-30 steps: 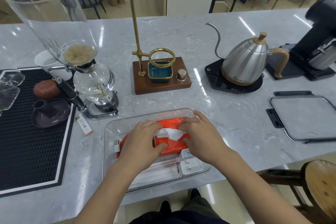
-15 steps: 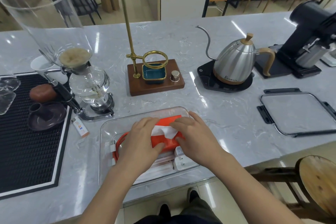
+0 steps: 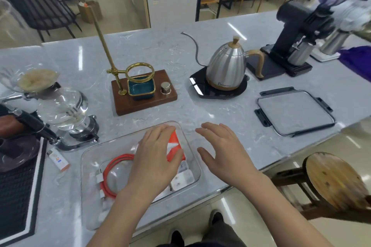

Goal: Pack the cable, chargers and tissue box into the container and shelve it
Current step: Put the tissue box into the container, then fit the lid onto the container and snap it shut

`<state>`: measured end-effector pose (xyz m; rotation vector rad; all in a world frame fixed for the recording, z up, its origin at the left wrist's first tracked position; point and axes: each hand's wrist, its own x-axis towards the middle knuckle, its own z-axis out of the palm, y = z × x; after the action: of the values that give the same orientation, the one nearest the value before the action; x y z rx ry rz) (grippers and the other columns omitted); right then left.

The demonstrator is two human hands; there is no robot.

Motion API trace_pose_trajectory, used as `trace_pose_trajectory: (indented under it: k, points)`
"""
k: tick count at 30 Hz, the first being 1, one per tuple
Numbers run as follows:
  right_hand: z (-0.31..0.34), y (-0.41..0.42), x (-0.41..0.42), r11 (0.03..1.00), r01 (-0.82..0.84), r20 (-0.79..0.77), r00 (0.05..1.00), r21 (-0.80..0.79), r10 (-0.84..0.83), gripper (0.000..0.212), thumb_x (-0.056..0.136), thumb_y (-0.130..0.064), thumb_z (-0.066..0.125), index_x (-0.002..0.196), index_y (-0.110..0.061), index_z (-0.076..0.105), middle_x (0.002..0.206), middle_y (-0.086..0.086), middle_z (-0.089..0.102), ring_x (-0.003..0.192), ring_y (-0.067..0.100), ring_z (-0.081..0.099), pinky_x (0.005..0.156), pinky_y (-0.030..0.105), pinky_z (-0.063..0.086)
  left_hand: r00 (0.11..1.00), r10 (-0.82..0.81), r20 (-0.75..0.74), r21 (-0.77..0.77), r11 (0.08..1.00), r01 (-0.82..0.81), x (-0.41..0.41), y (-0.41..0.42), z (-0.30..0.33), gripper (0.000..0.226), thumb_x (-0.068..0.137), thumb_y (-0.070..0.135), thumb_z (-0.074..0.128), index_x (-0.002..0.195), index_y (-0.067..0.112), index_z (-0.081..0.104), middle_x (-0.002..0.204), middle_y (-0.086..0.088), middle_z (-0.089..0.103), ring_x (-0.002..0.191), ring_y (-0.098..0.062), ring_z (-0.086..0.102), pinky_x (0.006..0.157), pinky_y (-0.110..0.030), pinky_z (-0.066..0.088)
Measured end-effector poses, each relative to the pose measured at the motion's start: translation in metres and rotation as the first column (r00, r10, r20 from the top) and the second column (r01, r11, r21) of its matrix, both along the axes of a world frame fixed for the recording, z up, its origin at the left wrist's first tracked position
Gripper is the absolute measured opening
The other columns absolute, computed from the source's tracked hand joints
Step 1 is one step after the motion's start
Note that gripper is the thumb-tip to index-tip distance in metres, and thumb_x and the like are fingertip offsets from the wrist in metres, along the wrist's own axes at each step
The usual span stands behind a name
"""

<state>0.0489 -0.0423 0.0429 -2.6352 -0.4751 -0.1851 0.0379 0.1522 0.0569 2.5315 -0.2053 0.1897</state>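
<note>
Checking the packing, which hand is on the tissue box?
The left hand rests on the orange tissue box; the right hand hovers beside the container, empty.

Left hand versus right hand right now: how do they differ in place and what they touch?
The left hand lies inside the clear container, resting on the orange tissue box; the right hand is outside it, over the bare counter.
The left hand touches the box; the right hand holds nothing, fingers spread.
The left hand covers part of the contents; the right hand covers none.
Both have relaxed, uncurled fingers.
</note>
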Motion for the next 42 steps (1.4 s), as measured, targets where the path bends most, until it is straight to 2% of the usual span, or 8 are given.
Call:
trace_pose_trajectory:
  k: [6,19,25,30,34,36,39,42]
  points:
    - [0.002,-0.047,-0.001,0.998,0.067,-0.011,0.998,-0.014,-0.068,0.045,0.087,-0.025,0.066,0.131,-0.014,0.058,0.134,0.004,0.058,0.123,0.021,0.052,0.110,0.045,0.037,0.995,-0.081,-0.052,-0.010,0.997,0.081,0.014,-0.045,0.000,0.053,0.091,0.038,0.061,0.140,0.029,0.044,0.145,0.012,0.042,0.135,-0.005,0.029,0.106,-0.015,0.018]
    - [-0.004,-0.189,0.009,0.990,0.143,-0.069,0.987,-0.017,-0.143,0.047,0.089,-0.026,0.066,0.134,-0.017,0.056,0.136,0.000,0.056,0.125,0.019,0.049,0.111,0.029,0.028,0.976,-0.175,-0.129,-0.036,0.984,0.172,0.040,-0.181,-0.012,0.053,0.092,0.039,0.057,0.141,0.028,0.043,0.143,0.015,0.042,0.133,-0.003,0.034,0.105,-0.017,0.028]
    - [-0.015,-0.251,0.020,0.987,0.149,-0.120,0.981,-0.052,-0.155,0.047,0.085,-0.024,0.067,0.130,-0.016,0.057,0.131,0.000,0.057,0.116,0.021,0.054,0.103,0.026,0.031,0.964,-0.218,-0.153,-0.037,0.976,0.215,0.052,-0.238,-0.026,0.053,0.093,0.039,0.057,0.142,0.027,0.042,0.143,0.014,0.042,0.134,-0.003,0.033,0.105,-0.013,0.023]
    - [-0.033,-0.299,0.027,0.980,0.181,-0.157,0.969,-0.088,-0.193,0.053,0.086,-0.024,0.067,0.136,-0.015,0.053,0.139,0.004,0.053,0.127,0.023,0.049,0.111,0.033,0.031,0.948,-0.261,-0.185,-0.046,0.965,0.257,0.061,-0.281,-0.038,0.051,0.093,0.036,0.056,0.142,0.026,0.043,0.144,0.012,0.042,0.132,-0.004,0.036,0.103,-0.014,0.027]
    - [-0.043,-0.320,0.032,0.973,0.180,-0.160,0.966,-0.144,-0.203,0.058,0.087,-0.024,0.065,0.141,-0.015,0.047,0.151,0.009,0.042,0.139,0.027,0.037,0.116,0.038,0.025,0.941,-0.274,-0.201,-0.024,0.961,0.275,0.067,-0.300,-0.046,0.055,0.093,0.035,0.055,0.145,0.024,0.039,0.149,0.010,0.037,0.136,-0.005,0.031,0.106,-0.012,0.021]
    - [-0.048,-0.329,0.035,0.968,0.165,-0.191,0.961,-0.191,-0.201,0.066,0.090,-0.031,0.060,0.149,-0.019,0.033,0.161,0.006,0.023,0.149,0.026,0.017,0.122,0.040,0.011,0.935,-0.280,-0.217,-0.014,0.959,0.284,0.070,-0.310,-0.050,0.059,0.095,0.036,0.054,0.149,0.022,0.033,0.155,0.009,0.030,0.142,-0.006,0.023,0.108,-0.012,0.014]
    - [-0.056,-0.340,0.036,0.956,0.128,-0.238,0.952,-0.264,-0.193,0.078,0.093,-0.042,0.055,0.156,-0.025,0.011,0.165,0.000,-0.002,0.151,0.023,-0.008,0.121,0.041,-0.008,0.923,-0.282,-0.261,-0.013,0.957,0.289,0.073,-0.324,-0.056,0.068,0.095,0.038,0.052,0.153,0.023,0.021,0.161,0.009,0.015,0.148,-0.009,0.009,0.116,-0.021,0.010]
    - [-0.063,-0.344,0.032,0.959,0.110,-0.243,0.954,-0.261,-0.176,0.082,0.093,-0.045,0.056,0.156,-0.027,0.007,0.165,-0.002,-0.004,0.151,0.022,-0.012,0.119,0.041,-0.013,0.916,-0.287,-0.279,0.023,0.952,0.305,0.076,-0.335,-0.066,0.073,0.095,0.044,0.050,0.155,0.025,0.013,0.163,0.009,0.003,0.150,-0.012,-0.002,0.121,-0.031,0.008]
